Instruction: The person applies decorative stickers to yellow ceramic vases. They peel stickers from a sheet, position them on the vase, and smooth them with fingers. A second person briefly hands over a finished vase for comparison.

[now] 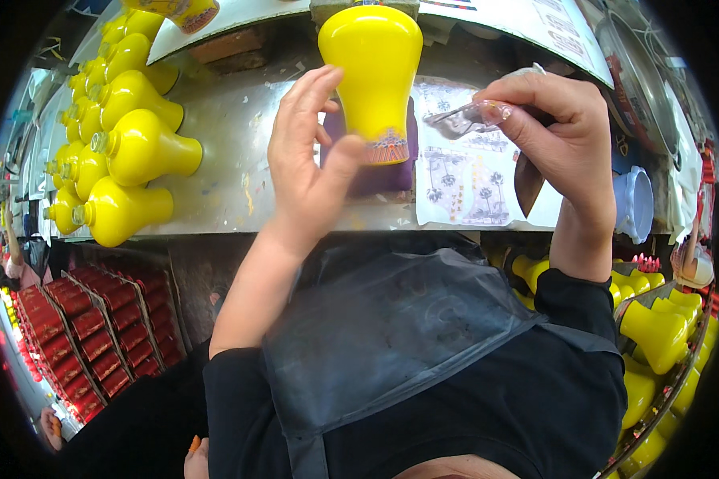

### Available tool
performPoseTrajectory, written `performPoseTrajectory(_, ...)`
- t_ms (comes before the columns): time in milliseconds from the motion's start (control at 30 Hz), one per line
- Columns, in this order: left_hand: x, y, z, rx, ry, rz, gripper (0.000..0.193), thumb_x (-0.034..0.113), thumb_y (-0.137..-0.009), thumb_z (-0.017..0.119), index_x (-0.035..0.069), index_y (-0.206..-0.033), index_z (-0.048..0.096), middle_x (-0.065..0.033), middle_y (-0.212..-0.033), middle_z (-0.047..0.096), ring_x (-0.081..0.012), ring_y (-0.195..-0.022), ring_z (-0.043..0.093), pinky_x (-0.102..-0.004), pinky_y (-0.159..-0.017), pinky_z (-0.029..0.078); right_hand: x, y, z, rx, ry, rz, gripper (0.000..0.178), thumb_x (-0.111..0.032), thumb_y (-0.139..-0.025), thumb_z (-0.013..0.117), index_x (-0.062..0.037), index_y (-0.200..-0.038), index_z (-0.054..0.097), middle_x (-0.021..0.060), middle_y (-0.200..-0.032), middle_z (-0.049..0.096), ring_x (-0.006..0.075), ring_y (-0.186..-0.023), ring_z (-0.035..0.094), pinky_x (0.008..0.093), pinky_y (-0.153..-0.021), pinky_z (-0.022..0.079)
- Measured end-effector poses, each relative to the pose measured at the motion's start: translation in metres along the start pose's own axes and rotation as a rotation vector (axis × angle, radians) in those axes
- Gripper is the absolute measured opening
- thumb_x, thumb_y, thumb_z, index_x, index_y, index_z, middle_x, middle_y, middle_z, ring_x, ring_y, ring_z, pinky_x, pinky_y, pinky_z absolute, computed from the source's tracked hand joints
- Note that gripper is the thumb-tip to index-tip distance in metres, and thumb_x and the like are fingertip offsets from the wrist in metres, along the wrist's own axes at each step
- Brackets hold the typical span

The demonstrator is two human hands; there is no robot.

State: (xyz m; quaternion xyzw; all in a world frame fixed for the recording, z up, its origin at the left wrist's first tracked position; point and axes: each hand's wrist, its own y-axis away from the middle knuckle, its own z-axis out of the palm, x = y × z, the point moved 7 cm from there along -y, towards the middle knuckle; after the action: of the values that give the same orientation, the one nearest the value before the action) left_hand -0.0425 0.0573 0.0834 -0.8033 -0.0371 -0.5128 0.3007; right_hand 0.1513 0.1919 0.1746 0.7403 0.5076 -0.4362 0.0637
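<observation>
A glossy yellow vase-shaped bottle (371, 72) lies in front of me with its wide end away from me. A patterned blue and orange band rings its narrow near end. My left hand (307, 160) is beside the bottle's left side, fingers apart and holding nothing; whether it touches the bottle I cannot tell. My right hand (563, 120) pinches a limp, greyish see-through decal (459, 121) between thumb and forefinger, to the right of the bottle. Beneath that hand is a white decal sheet (455, 188) with dark tree-like prints. A purple cloth (375, 182) shows under the bottle.
Several yellow bottles (152, 148) lie stacked at the left of the metal bench (224, 184). A pale blue tub (633, 203) stands at the right edge. More yellow bottles (655, 331) fill a container at lower right. Red boxes (96, 335) are stacked at lower left.
</observation>
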Motion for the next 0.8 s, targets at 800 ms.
performPoseTrajectory(800, -0.027, -0.006, 0.006, 0.157, 0.533, -0.507, 0.011, 0.008, -0.099, 0.069, 0.001, -0.106, 0.067, -0.0014, -0.093, 0.071, -0.004, -0.079, 0.06, -0.0195, -0.072, 0.048, 0.055, -0.047, 0.062, -0.023, -0.273, 0.302, 0.032, -0.029, -0.096, 0.072, 0.0013, -0.105, 0.075, 0.0081, -0.086, 0.073, 0.0126, -0.078, 0.07, 0.0261, -0.072, 0.057)
